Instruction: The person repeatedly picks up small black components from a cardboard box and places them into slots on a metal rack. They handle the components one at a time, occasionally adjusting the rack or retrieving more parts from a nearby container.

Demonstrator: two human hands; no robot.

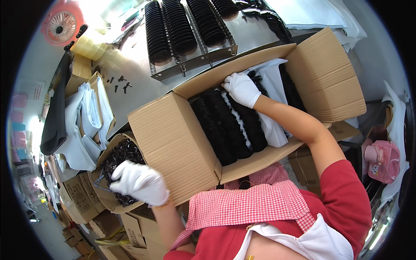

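I look down on a grey metal counter (pixel 134 71) in a crowded workroom. At its far side stands a metal rack (pixel 195 60) filled with rows of glossy black rounded pieces. To the left are a coral-coloured fan (pixel 60 27), yellowish rolls of tape (pixel 90 47) and a few small black parts (pixel 122 79). White sheets (pixel 312 15) lie at the upper right; cartons crowd the lower left, and a pink bag (pixel 385 162) sits at the far right.

At the counter's near edge, directly before the wearer, an open cardboard box (pixel 173 143) sits tilted, its end flaps spread. Inside are fuzzy black rows (pixel 216 125) and a white sheet (pixel 273 130).

My two white-gloved hands are well apart. The right hand (pixel 242 89) reaches into the box from the right, elbow bent, fingers curled down near the far wall; I cannot tell whether it grips anything. The left hand (pixel 141 184), blurred, hovers palm-down by a carton of shiny black pieces (pixel 123 154), fingers loosely bent, their hold unclear.
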